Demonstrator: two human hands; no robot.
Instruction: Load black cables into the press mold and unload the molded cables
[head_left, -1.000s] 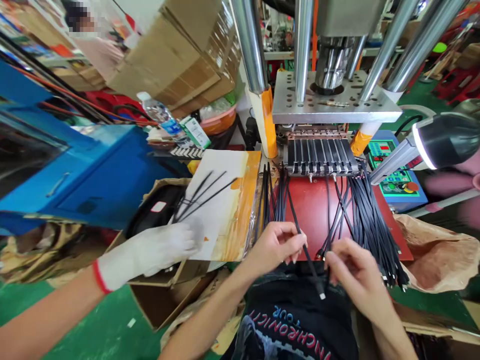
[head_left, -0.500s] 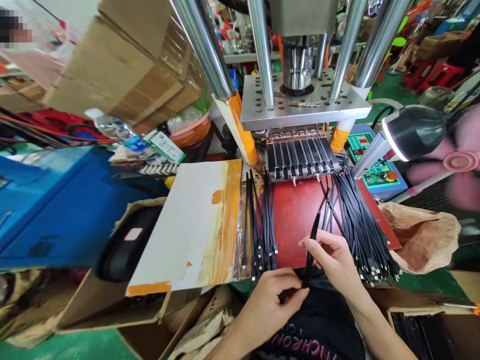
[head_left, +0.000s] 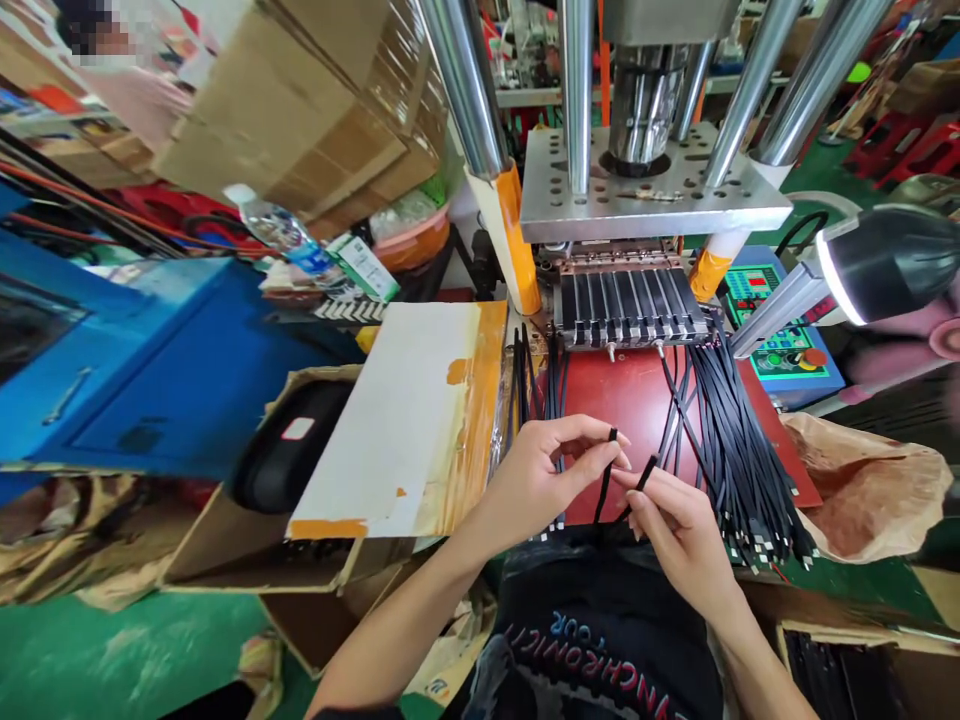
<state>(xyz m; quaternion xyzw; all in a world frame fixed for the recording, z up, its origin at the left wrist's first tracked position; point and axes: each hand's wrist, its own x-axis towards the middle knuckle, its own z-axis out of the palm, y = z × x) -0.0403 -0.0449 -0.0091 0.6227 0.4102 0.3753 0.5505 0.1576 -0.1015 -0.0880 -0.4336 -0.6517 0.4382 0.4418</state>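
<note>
My left hand [head_left: 544,468] pinches a flat black cable [head_left: 606,488], its short end sticking up past the fingertips. Close beside it, my right hand [head_left: 679,520] grips another black cable length [head_left: 646,474] between thumb and fingers. Whether the two lengths belong to one cable I cannot tell; their lower parts fade against my dark clothing. Both hands are over the front of a red board [head_left: 592,390]. Behind them, a metal fixture [head_left: 634,305] holds a row of black cables. A thick bundle of black cables [head_left: 739,450] hangs to the right, and a smaller bunch [head_left: 551,375] lies left.
Above the fixture hangs a steel press plate [head_left: 652,210] between metal columns. A lamp [head_left: 885,262] and a control box [head_left: 787,345] stand right, near a brown paper bag [head_left: 870,490]. Left are a white board [head_left: 390,420] and a cardboard box [head_left: 255,560]. A person [head_left: 124,90] is far left.
My left hand has moved up and forward, level with my right hand. The black strip earlier stretched between both hands now shows as two upright ends, one per hand. The view has shifted left.
</note>
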